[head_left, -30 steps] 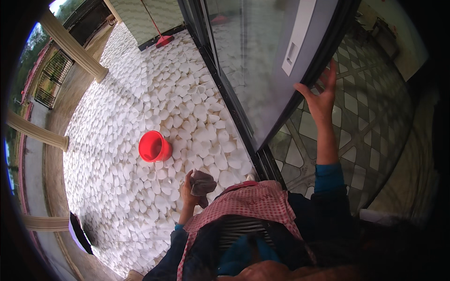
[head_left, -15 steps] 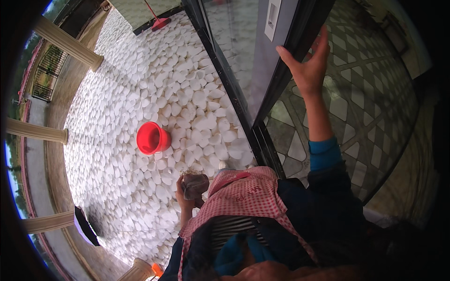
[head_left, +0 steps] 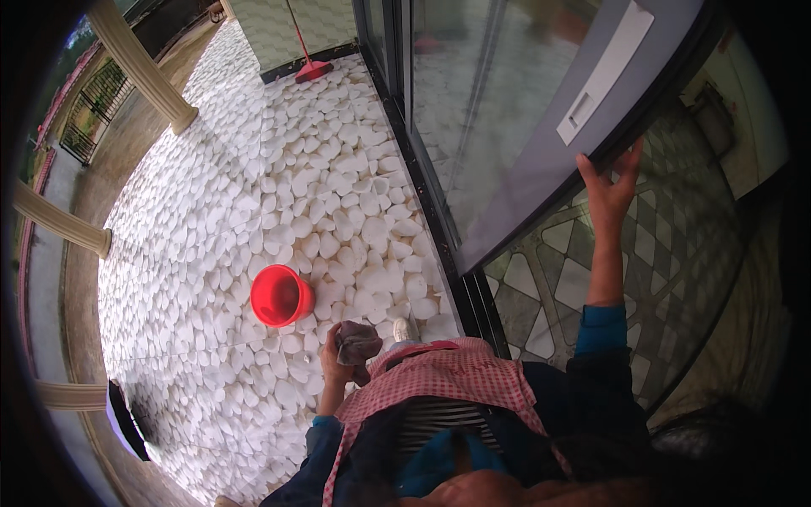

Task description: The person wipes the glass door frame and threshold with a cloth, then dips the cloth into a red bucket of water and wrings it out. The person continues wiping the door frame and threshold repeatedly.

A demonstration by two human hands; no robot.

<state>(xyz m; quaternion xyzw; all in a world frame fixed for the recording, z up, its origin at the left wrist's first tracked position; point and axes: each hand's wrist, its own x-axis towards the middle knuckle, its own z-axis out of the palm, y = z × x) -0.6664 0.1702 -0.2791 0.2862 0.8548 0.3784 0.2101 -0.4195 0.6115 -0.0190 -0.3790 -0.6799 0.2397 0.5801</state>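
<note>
My left hand (head_left: 335, 362), low in front of my body, is closed around a crumpled grey-brown cloth (head_left: 359, 342). My right arm reaches out to a glass door panel (head_left: 541, 144) with a wide grey frame. There my right hand (head_left: 612, 196) grips the dark edge of that frame, thumb and fingers set apart along it; part of the fingertips is hidden by the edge. Near the thumb, a long white recessed handle (head_left: 604, 76) is set in the frame. A red bucket (head_left: 283, 296) stands on the floor beyond my left hand.
White pebble-patterned paving (head_left: 203, 287) spreads to the left, bordered by pale columns (head_left: 139, 63). A black door track (head_left: 473, 308) separates it from grey diamond tiles (head_left: 549, 279). A red broom (head_left: 312, 69) leans at the far wall. Something dark and purple (head_left: 127, 427) lies at lower left.
The door panel has slid toward me, with my right hand at its edge, and more of its glass shows. My left hand still holds the cloth. The view has shifted slightly.
</note>
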